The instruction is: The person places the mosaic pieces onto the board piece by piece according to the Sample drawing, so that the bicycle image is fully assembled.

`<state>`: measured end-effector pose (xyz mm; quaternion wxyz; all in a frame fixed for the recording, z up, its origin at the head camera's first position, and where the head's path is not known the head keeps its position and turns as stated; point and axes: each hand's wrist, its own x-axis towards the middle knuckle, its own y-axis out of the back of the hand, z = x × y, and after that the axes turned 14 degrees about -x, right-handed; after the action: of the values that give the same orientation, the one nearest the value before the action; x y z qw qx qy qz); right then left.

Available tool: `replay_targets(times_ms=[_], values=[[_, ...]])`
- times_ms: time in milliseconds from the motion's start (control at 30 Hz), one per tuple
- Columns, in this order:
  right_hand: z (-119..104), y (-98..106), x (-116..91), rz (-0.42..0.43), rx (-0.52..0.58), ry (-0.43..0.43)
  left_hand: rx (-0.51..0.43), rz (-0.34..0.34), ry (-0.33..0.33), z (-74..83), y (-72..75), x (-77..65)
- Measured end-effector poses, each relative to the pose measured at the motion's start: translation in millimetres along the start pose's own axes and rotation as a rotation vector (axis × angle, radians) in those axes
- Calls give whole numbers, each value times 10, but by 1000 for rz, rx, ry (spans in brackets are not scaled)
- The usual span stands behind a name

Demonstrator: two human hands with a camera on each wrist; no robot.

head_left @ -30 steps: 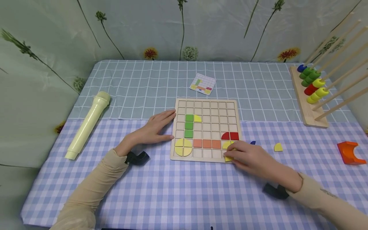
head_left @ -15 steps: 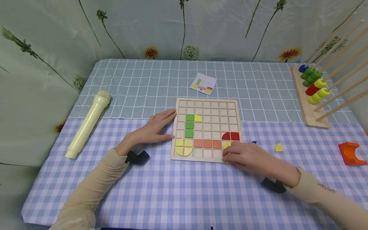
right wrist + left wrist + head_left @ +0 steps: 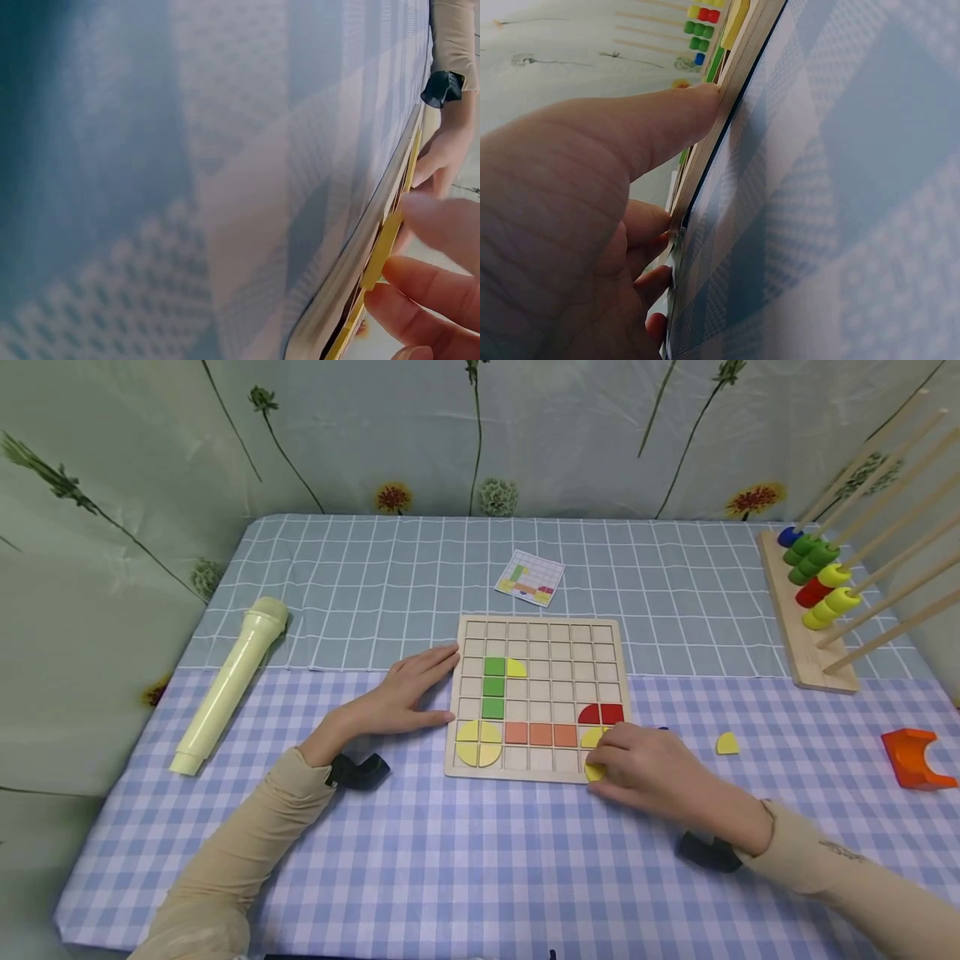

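The wooden grid board (image 3: 540,642) lies flat on the checked cloth. At its left edge rests my left hand (image 3: 401,695), fingers extended; the left wrist view shows the thumb (image 3: 679,124) touching the board's side. Over the lower right corner, my right hand (image 3: 652,768) pinches a yellow quarter-circle piece (image 3: 595,771), whose edge (image 3: 382,251) shows between thumb and fingers in the right wrist view. Beside it sits another yellow quarter (image 3: 591,737), partly covered by the fingers. The board also holds green squares (image 3: 493,687), orange squares (image 3: 540,735), red pieces (image 3: 612,714) and a yellow circle of quarters (image 3: 478,743).
Right of the board lie a yellow quarter piece (image 3: 727,743) and a mostly hidden blue piece (image 3: 663,728). A pattern card (image 3: 530,577) lies behind the board. Farther out are a cream microphone-shaped object (image 3: 231,685), a bead rack (image 3: 813,618) and an orange block (image 3: 917,760).
My right hand has shifted slightly at the board's lower right corner, and the yellow quarter in its fingers has turned. The left hand stays in place.
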<state>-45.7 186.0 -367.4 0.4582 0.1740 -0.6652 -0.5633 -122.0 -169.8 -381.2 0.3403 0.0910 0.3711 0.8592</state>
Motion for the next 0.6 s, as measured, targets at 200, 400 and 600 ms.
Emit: replay_targets(times_ms=[200,400,600], values=[[-1,-24,0,14,-24,-5,2,4,-5,-10,-1,6],[12,-29,-11,0,-6,-25,-1,4,-2,-14,-5,5],[19,4,-32,-30,-4,-54,-1,6,-2,-17,-5,5]])
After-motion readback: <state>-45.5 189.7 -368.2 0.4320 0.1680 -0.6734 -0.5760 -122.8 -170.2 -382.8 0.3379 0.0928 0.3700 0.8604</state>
